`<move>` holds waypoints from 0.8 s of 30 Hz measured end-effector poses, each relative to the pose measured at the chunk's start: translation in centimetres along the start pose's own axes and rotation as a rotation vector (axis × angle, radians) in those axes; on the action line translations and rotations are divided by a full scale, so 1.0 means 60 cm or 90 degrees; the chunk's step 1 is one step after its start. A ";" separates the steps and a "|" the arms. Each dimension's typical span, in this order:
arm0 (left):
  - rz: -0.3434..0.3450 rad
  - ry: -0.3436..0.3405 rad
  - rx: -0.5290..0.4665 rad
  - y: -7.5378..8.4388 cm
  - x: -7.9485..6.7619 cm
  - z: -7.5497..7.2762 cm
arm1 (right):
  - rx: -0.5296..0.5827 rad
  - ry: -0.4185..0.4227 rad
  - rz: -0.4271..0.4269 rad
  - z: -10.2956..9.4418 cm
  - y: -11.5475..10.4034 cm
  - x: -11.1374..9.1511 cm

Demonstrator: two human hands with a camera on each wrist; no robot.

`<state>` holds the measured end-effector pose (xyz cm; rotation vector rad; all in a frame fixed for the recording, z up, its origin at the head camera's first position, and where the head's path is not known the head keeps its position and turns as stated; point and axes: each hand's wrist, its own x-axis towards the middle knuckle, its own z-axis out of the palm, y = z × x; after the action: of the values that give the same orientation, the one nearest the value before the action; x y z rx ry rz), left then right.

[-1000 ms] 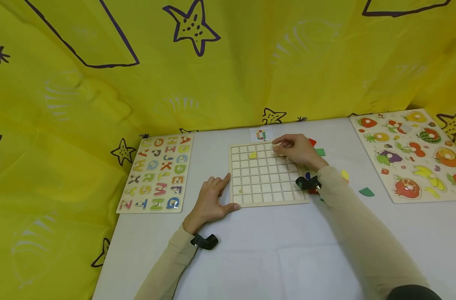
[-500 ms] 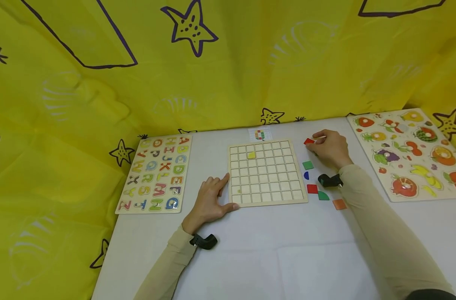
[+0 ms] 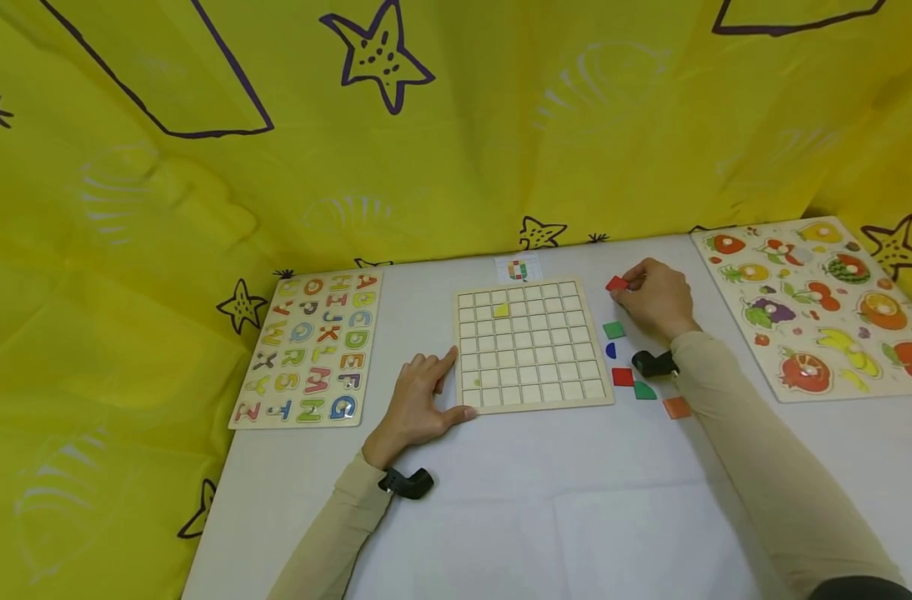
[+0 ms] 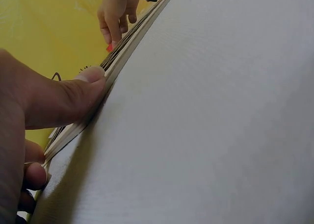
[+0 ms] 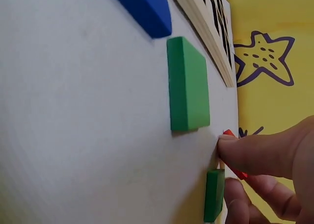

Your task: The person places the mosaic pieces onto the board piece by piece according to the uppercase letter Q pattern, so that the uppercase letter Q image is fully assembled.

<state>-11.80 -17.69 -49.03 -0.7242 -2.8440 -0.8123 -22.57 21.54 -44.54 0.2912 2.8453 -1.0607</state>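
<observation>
Head view: a yellow cloth curtain (image 3: 456, 179) printed with dark starfish hangs along the back and left of a white-covered tabletop (image 3: 501, 525). On the right lies a pale puzzle board with colourful fruit pictures (image 3: 804, 327); on the left, a smaller pale puzzle board with bright letters (image 3: 297, 398). Between these two, flat on the tabletop, is a pale wooden grid board (image 3: 527, 357) divided by dark lines into square cells.

At its near left corner is the left hand (image 3: 418, 402), thumb and forefinger spread apart, the thumb on the near edge and the forefinger on the left edge. Beyond the board's right side, the right hand (image 3: 658, 296) pinches a flat red piece (image 3: 617, 284) between thumb and finger, apart from the board.

Just past the board's far edge is a small white card with a coloured pattern (image 3: 518, 268).

Along the board's right side lie an orange square piece (image 3: 677, 407), a red square piece (image 3: 623, 377) and a green four-sided block (image 3: 613, 331). The right wrist view shows another green block (image 5: 214, 197) close to the right hand's fingertips. A yellow piece (image 3: 502, 310) sits in a cell toward the far left. Smallest are a green quarter-circle (image 3: 644, 390) and a blue half-circle (image 3: 611, 351).
</observation>
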 end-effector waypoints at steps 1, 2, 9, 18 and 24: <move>0.000 0.000 0.001 0.000 0.000 0.000 | 0.004 0.005 -0.003 0.002 -0.001 0.000; 0.001 0.000 0.001 0.000 0.000 -0.001 | 0.008 0.009 -0.006 0.003 -0.003 0.000; 0.000 -0.002 -0.003 0.000 0.000 -0.001 | 0.044 0.014 -0.034 0.006 -0.007 -0.004; 0.000 0.002 0.000 0.001 -0.001 -0.001 | 0.130 -0.041 -0.107 0.010 -0.023 -0.012; -0.002 0.000 -0.002 0.002 -0.001 -0.002 | 0.156 -0.078 -0.124 0.028 -0.039 -0.018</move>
<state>-11.70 -17.66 -48.89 -0.7212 -2.8456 -0.8184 -21.95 18.54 -44.14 -0.0368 2.6787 -1.4139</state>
